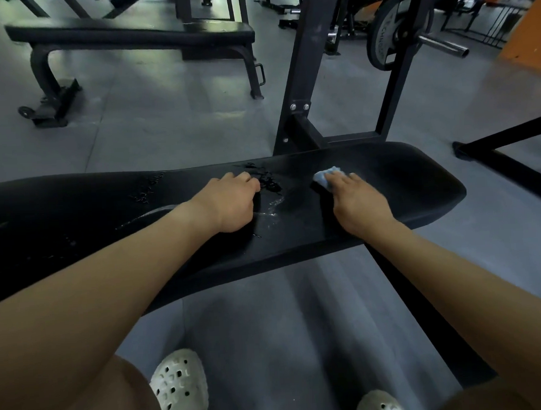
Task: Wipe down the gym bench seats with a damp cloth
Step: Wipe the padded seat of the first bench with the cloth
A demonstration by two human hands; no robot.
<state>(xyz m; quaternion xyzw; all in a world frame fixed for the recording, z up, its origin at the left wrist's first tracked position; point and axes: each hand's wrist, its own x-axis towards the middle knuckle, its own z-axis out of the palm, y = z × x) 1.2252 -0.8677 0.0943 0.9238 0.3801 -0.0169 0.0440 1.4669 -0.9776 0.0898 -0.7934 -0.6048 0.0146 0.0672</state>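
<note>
Our right grip [353,197] lies flat with straight fingers, pressing the pale blue cloth [325,175] onto the black bench [412,181]. The cloth peeks out beyond its fingertips. Our left grip [231,200] rests curled on the bench, holding nothing visible. Wet streaks [272,204] lie between the two.

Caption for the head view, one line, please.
Right hand presses a blue cloth on the black bench seat; left hand rests alongside.

Weight plate [380,44], white clogs [180,388]
</note>
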